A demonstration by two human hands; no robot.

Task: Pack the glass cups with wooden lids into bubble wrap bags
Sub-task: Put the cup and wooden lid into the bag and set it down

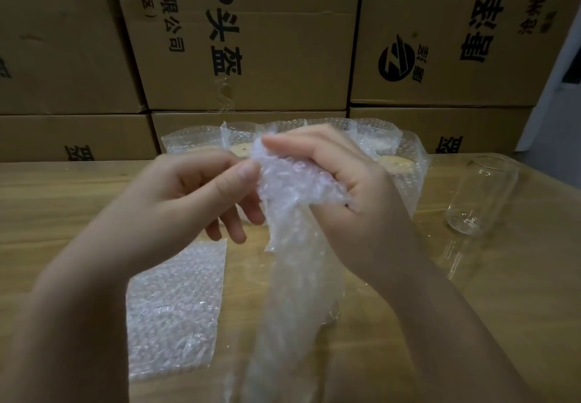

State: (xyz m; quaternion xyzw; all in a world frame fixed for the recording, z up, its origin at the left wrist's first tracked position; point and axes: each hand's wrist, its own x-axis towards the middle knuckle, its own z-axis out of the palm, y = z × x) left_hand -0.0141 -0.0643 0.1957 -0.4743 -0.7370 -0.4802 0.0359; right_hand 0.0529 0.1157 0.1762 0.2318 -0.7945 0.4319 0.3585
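Both hands meet over the middle of the worktop (63, 201). The left hand (201, 189) pinches the mouth of a bubble wrap bag (298, 264) and the right hand (355, 182) grips its bunched top. The bag hangs towards the near edge. A bare glass cup (481, 195) sits far right, and bagged cups (195, 143) stand along the far side.

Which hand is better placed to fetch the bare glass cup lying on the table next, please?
Probably the right hand: the glass cup lies on its side, right of it. The left hand would have to cross the bubble wrap bag both hold.
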